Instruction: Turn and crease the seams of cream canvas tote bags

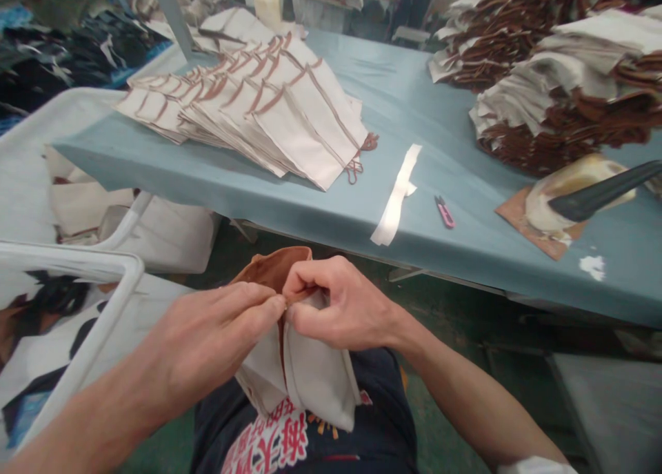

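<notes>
A white fabric piece with brown lining and trim [321, 370], perhaps a small bag, rests on my lap against a dark apron with red and white lettering [274, 436]. My left hand [222, 329] pinches its brown upper edge from the left. From the right, my right hand [336, 301] grips the same edge with curled fingers, its tips almost touching the left fingertips. The brown inside shows behind the hands. What lies right between the fingertips is hidden.
On the blue-covered table [331, 205] lie overlapping white pieces with brown trim [305, 115], white strips [398, 198] and pink thread snips [445, 212]. A glue-stained container with a black-handled brush [574, 191] stands right, before brown-and-white stacks [569, 94]. White bins [129, 267] flank my left.
</notes>
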`<state>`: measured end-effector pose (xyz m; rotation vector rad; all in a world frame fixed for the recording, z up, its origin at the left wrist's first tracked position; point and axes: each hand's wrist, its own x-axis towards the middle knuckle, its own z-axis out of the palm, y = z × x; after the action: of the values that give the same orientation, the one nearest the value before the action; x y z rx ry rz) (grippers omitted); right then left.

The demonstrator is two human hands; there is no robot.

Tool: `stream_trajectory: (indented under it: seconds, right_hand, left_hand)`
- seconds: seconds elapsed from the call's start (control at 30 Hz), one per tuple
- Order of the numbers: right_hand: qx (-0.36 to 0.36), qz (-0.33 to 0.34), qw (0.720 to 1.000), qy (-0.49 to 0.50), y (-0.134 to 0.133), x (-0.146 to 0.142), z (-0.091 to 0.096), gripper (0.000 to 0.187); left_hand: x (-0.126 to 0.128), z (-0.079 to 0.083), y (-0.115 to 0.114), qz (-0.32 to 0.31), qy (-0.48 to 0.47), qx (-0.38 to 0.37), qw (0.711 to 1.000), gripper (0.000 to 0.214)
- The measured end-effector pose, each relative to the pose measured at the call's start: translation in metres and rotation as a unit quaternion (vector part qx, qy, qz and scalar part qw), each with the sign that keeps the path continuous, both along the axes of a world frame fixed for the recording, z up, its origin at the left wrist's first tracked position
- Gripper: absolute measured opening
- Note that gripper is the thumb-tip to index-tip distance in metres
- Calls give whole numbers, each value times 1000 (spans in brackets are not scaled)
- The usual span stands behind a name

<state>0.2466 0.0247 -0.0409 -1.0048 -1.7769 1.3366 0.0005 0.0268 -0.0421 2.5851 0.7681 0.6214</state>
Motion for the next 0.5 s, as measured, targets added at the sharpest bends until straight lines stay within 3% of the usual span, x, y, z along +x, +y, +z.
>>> stream_trajectory:
  seconds: [0.1, 0.2, 0.3, 0.4, 0.5]
  right_hand:
    - [-80, 37, 994, 60, 4, 1, -6, 6]
    - [-150, 51, 984, 86, 6, -2, -11, 11]
    - [-174, 25, 982, 71, 5, -5, -12, 9]
    - [-130, 9, 990, 48, 0, -6, -8, 6]
    - [-4, -19, 1000, 2, -7, -5, -2, 5]
  left_hand:
    - [2, -1, 1, -27, -10, 84, 996, 35]
    - [2, -3, 0, -20, -5, 85, 996, 36]
    - [2, -6, -2, -14, -24, 62, 998, 33]
    - [3, -1, -3, 17, -57, 6, 998, 26]
    - [2, 12, -2, 56, -54, -61, 995, 18]
